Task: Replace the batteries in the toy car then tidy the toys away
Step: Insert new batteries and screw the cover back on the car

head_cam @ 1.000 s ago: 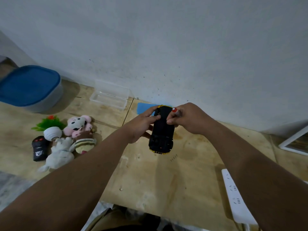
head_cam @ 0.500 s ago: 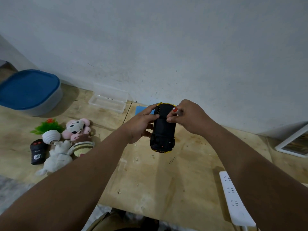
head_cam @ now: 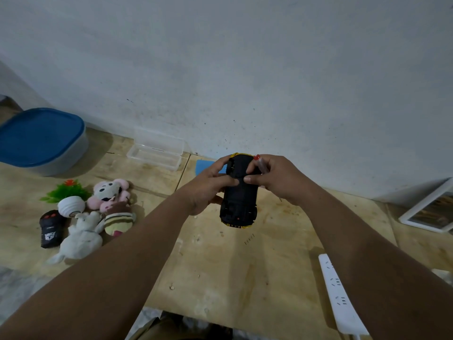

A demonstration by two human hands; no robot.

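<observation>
Both forearms extend forward from the 7 and 5 o'clock corners, converging near centre. Left hand (head_cam: pixel 208 190) curled, thumb lying across toward 3 o'clock, fingers wrapped beneath. Right hand (head_cam: pixel 274 177) curled opposite, thumb pointing toward 9 o'clock. Thumb tips nearly meet. Wrists level, slightly flexed.

The toy car (head_cam: pixel 239 196) is being held underside up above the floor, black chassis showing, yellow body edging visible at both ends.
</observation>
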